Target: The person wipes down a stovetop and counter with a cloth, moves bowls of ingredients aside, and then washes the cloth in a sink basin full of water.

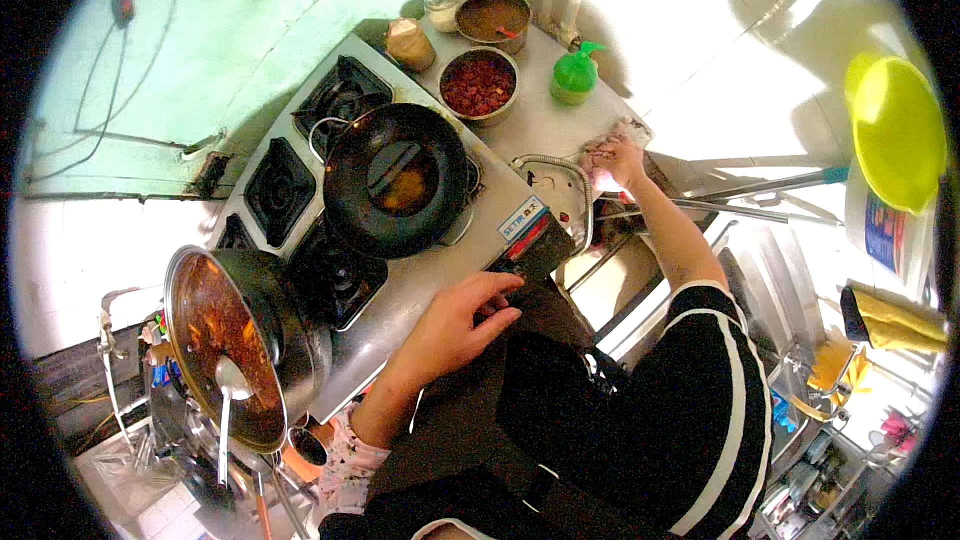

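Observation:
My left hand [465,322] is at the front edge of the steel gas stove [480,240], thumb and forefinger apart, with nothing visible in it; its other fingers are partly hidden. On the corner of the side counter, my right hand [624,163] presses on a crumpled, stained cloth [596,150]. A black wok [341,202] with a little brown liquid rests on a burner. Beyond it stand a steel pot of dark red chopped food [478,86], a pot of brown liquid [491,15] and a green pump bottle [574,75].
At the left stands a large pot [300,360], with a metal ladle [225,420] resting on reddish food in a wide pan or lid before it. Two jars, one light brown [409,45], stand by the wall. A curved metal hose [587,202] loops beside the stove. Tiled walls close in behind.

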Demonstrator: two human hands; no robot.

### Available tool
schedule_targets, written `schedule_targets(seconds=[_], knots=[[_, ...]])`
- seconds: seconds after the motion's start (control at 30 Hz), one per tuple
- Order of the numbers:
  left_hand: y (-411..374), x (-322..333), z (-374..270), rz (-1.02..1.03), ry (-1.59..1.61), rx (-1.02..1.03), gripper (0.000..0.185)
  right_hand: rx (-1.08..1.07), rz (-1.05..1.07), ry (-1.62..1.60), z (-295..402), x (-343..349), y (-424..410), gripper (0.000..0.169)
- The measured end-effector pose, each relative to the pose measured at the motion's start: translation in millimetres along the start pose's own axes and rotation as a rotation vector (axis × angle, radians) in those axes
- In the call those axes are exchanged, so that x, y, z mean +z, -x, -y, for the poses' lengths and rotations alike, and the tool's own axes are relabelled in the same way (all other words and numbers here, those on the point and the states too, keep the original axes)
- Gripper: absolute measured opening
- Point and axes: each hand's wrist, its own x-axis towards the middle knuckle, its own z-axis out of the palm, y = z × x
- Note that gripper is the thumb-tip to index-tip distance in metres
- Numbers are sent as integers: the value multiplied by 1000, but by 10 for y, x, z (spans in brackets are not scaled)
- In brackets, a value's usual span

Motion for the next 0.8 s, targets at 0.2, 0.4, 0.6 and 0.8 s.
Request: schedule_targets(seconds=[0.2, 0.4, 0.6, 0.8], knots=[[457, 181, 161, 104, 1, 7, 32, 184, -453, 333, -364, 100, 98, 37], [822, 615, 638, 237, 98, -14, 33, 202, -412, 296, -129, 282, 332, 38], [743, 1039, 1067, 354, 333, -161, 31, 238, -314, 221, 592, 31, 717, 41], [173, 1636, 1410, 459, 787, -347, 31, 267, -314, 65, -18, -234, 35, 37]])
